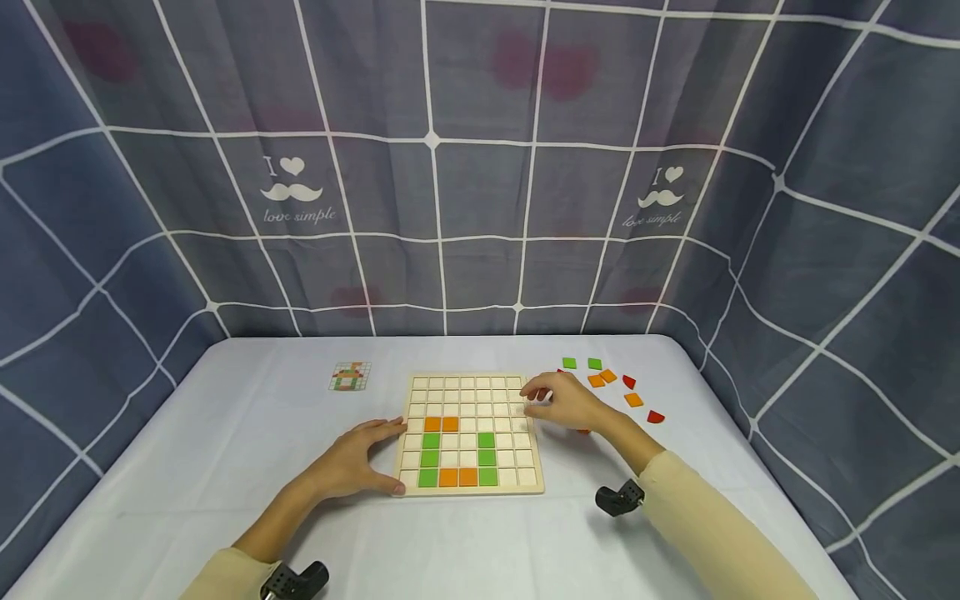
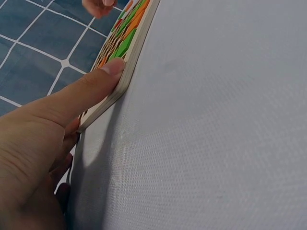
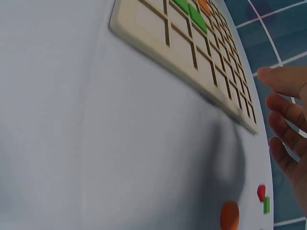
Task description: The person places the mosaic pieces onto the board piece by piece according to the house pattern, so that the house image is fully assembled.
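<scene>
A pale wooden grid board (image 1: 517,479) lies flat on the table, with several green tiles (image 1: 430,458) and orange tiles (image 1: 458,477) set in its cells. My left hand (image 1: 348,460) rests along the board's left side, thumb on the near corner and fingers stretched toward the far end. The left wrist view shows that thumb (image 2: 112,67) pressing the rim. Over the board's right edge hovers my right hand (image 1: 567,400), fingers loosely bent. No tile shows between those fingers in the right wrist view, where the hand (image 3: 290,112) is partly cut off.
Loose orange tiles (image 1: 633,400), green tiles (image 1: 595,364) and red rounded pieces (image 1: 656,417) lie scattered right of the board. A small pattern card (image 1: 350,376) lies to its left. A checked curtain (image 1: 480,192) encloses the white-covered table (image 1: 225,433) at back and sides.
</scene>
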`<action>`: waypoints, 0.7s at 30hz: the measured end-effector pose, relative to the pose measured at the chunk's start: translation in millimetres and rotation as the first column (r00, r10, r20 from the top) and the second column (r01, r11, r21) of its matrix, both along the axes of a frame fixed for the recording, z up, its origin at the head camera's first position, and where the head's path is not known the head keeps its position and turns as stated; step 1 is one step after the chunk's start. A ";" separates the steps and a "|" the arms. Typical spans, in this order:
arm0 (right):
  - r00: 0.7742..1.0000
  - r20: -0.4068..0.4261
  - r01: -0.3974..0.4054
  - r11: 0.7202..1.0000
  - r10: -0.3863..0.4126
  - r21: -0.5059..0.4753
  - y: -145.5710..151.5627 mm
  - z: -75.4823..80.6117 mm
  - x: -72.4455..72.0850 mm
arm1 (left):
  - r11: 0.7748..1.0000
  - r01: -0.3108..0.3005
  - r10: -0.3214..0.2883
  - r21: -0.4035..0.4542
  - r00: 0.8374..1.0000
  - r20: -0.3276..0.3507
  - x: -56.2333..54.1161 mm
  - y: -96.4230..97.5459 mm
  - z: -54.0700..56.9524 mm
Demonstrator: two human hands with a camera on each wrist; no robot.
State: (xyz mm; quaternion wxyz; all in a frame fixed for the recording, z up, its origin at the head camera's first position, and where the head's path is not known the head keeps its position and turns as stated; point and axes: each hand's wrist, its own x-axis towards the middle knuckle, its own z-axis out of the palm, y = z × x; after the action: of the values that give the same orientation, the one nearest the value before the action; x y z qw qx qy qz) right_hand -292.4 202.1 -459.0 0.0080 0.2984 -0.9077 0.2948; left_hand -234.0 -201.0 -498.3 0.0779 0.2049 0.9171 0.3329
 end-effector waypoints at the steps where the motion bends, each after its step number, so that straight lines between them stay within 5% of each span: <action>1: 1.000 -0.006 0.010 1.000 -0.010 0.001 5.3 0.0 1.1 | 1.000 0.003 -0.003 0.002 1.000 0.001 0.0 -0.1 0.1; 10: 0.992 0.064 0.114 0.992 -0.110 -0.060 54.4 -0.3 11.9 | 1.000 0.003 -0.003 -0.001 1.000 0.003 0.1 -0.3 1.2; 21: 0.968 0.031 0.252 0.967 -0.251 -0.032 111.3 -4.3 18.1 | 1.000 -0.003 0.003 0.006 1.000 0.010 0.9 0.8 2.1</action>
State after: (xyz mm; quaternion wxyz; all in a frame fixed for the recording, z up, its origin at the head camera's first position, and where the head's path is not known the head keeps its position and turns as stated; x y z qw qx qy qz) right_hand -274.3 313.5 -463.3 0.0384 0.1769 -0.9328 0.3115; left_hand -233.1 -200.2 -496.1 0.0815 0.2019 0.9161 0.3368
